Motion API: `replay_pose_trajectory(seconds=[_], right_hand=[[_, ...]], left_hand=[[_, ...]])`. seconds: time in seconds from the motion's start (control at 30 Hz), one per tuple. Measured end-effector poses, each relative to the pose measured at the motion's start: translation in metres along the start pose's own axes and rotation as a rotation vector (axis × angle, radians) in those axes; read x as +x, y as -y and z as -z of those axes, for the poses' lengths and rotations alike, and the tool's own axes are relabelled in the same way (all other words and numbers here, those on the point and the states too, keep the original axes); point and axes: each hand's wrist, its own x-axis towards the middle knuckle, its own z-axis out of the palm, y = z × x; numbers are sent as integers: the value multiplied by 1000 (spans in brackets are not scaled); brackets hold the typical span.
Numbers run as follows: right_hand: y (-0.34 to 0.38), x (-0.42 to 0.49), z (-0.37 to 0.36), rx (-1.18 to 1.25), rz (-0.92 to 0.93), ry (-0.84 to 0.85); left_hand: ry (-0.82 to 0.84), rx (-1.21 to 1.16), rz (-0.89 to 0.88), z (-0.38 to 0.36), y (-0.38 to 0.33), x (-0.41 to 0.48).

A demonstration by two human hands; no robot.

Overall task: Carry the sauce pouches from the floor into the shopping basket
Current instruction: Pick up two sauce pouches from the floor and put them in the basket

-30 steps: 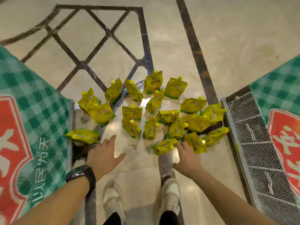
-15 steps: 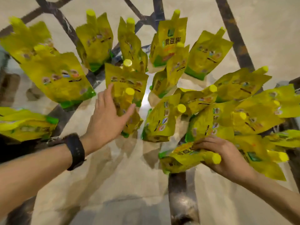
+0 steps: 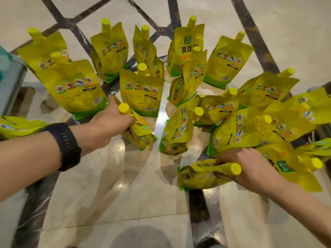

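rear sauce pouch (image 3: 184,49), apparently reads 黄豆酱

Left hand (image 3: 107,123) and right hand (image 3: 250,166) both curled, gripping

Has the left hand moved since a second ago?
Yes. The left hand has gone forward: it hovered open over bare floor, short of the standing pouches; now it grips a pouch right in front of them.

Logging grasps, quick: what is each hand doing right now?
Left hand: closed, gripping the tilted sauce pouch near its cap.
Right hand: closed, gripping the nearest sauce pouch near its cap.
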Motion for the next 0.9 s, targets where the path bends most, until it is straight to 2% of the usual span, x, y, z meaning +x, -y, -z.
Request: replay_pose_trajectory(seconds=[0.07,0.2,0.3,0.43,0.5,0.57,0.67,0.8,0.9], right_hand=[[1,-4,-6,28,-6,-1],[9,-15,-12,-13,14,-21],[11,-18,-10,134,-17,-68],[4,-27,-27,572,-188,-267],[4,-35,-48,844,-271,-374],[7,-39,-69,1005,-311,-412],[11,-38,-92,1153,-286,-359],[5,-25,-94,1243,-299,-317],[4,-18,-91,1244,-337,-344]], left_hand=[[60,122,-55,21,8,-3],[247,463,-300,65,1,-16],[377,573,-419,77,-10,-21],[471,320,-432,71,9,-29],[395,181,-444,68,35,-35],[274,51,-389,62,65,-40],[169,-156,-299,45,99,-41],[265,-183,-308,35,114,-39],[267,-155,-320,36,114,-37]])
